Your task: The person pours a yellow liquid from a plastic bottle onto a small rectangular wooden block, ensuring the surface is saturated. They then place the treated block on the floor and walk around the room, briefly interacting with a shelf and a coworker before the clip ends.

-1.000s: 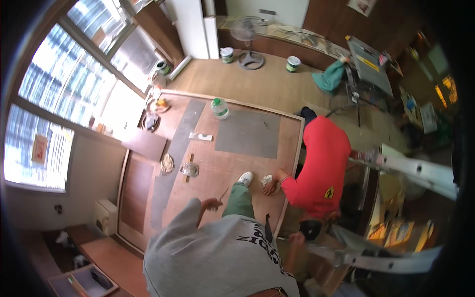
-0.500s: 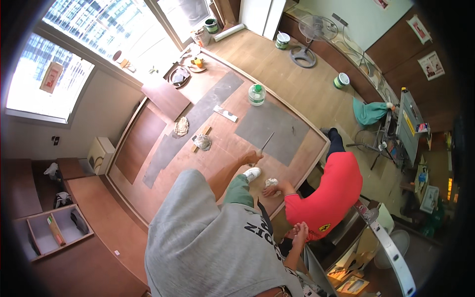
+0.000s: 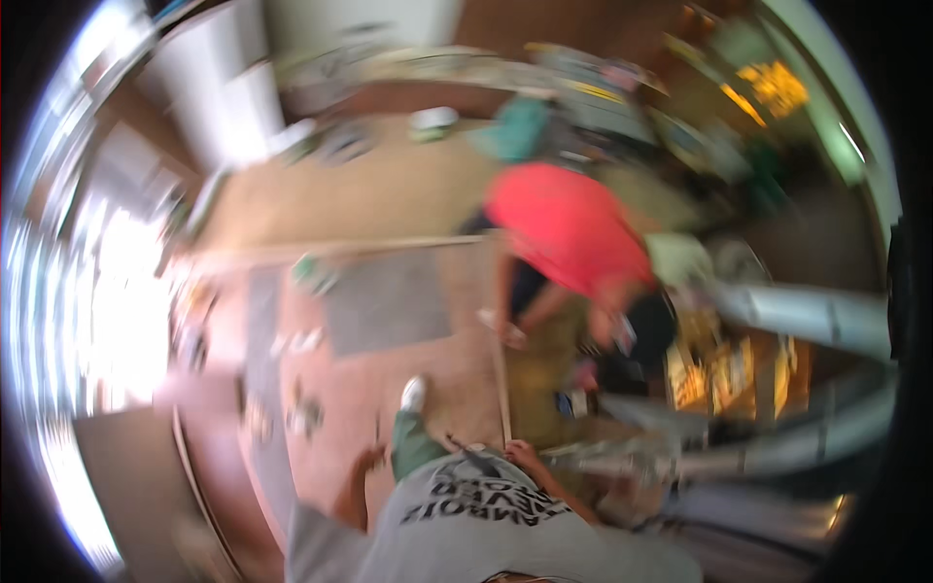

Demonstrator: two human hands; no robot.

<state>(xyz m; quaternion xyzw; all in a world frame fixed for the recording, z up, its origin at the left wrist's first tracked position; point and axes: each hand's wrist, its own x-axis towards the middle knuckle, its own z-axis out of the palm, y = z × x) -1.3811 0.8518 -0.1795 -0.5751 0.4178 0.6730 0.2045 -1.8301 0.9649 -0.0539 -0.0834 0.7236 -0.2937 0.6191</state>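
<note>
The whole view is smeared by motion. My left hand is closed around a thin, rod-like tool, held over the pinkish-brown rimmed panel; its exact kind is too blurred to tell. Close to the panel's right edge is my right hand, its fingers too smeared to read. My leg in green trousers ends in a white shoe on the panel. Farther left on the panel lie two pale crumpled lumps. A grey patch covers part of its far side.
A co-worker in a red shirt bends at the panel's far right corner. A clear bottle with a green cap stands on the panel. Teal cloth, a white-and-green bucket and pale metal rails lie beyond.
My view has swung to the right, so the panel now appears turned and lower left. The co-worker's hand has left the pale lump near the panel's edge. My right fist is now blurred.
</note>
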